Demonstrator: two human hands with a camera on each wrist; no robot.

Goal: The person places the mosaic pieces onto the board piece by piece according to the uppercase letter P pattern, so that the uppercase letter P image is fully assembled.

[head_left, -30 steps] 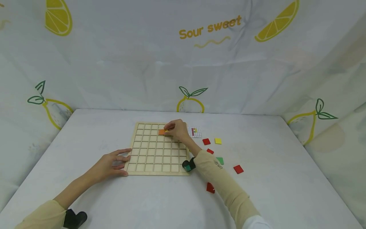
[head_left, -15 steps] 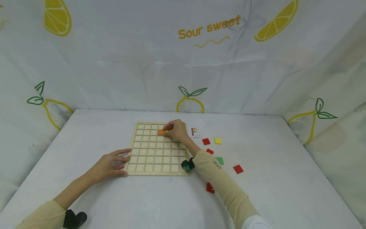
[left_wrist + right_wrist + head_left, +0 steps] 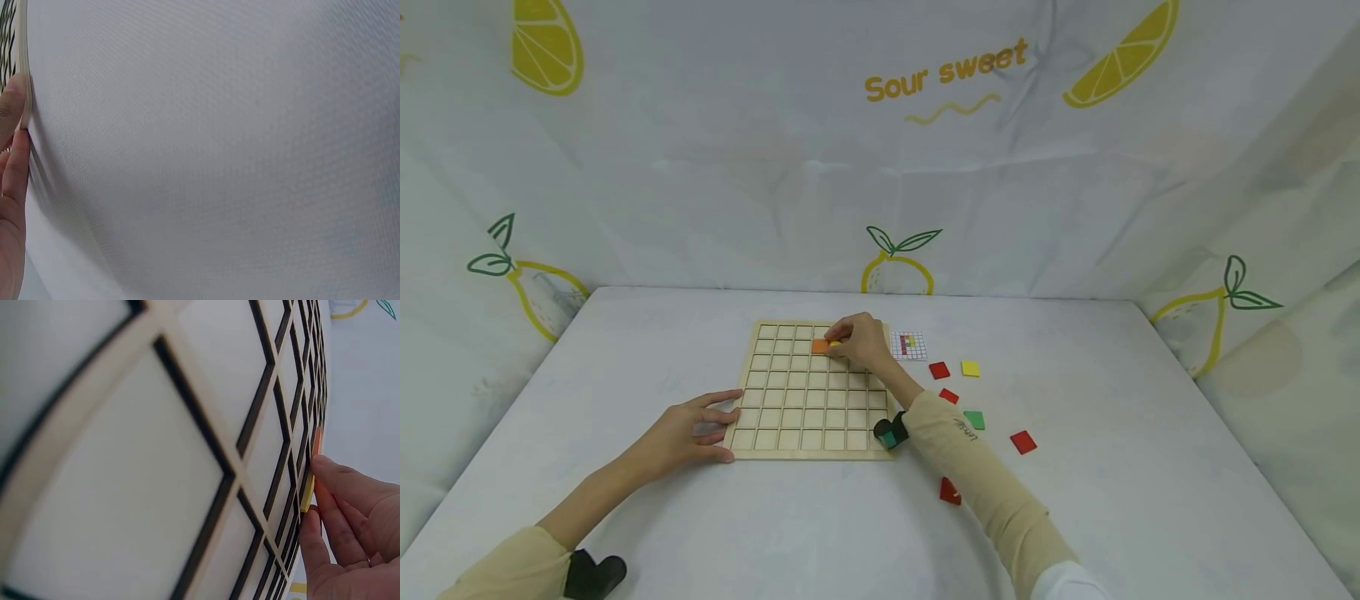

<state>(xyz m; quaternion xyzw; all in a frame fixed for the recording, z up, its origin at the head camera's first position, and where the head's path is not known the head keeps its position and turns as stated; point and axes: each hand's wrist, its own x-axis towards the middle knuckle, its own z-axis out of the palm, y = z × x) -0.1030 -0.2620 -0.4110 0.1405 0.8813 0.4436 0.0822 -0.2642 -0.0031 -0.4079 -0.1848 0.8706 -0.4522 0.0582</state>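
Observation:
A wooden grid board (image 3: pixel 797 400) lies flat on the white table. Along its left edge my left hand (image 3: pixel 683 432) rests with spread, fairly straight fingers, the thumb near the front corner; in the left wrist view fingertips (image 3: pixel 15 87) touch the board's edge. Over the upper part of the grid, my right hand (image 3: pixel 861 340) pinches a yellow square tile (image 3: pixel 308 492) between thumb and fingers. An orange tile (image 3: pixel 819 346) sits in a cell immediately left of it. Most of the yellow tile is covered by the fingers in the head view.
A small printed pattern card (image 3: pixel 910 345) lies right of the board. Beyond it are loose tiles: a yellow one (image 3: pixel 971 368), a green one (image 3: pixel 974 419) and several red ones, including one (image 3: pixel 1023 442) farthest right. The right sleeve (image 3: pixel 977 475) passes over this side.
The head view has shifted slightly, so everything sits a little further left. Both hands otherwise keep almost the same places, the right one still pinching the yellow tile.

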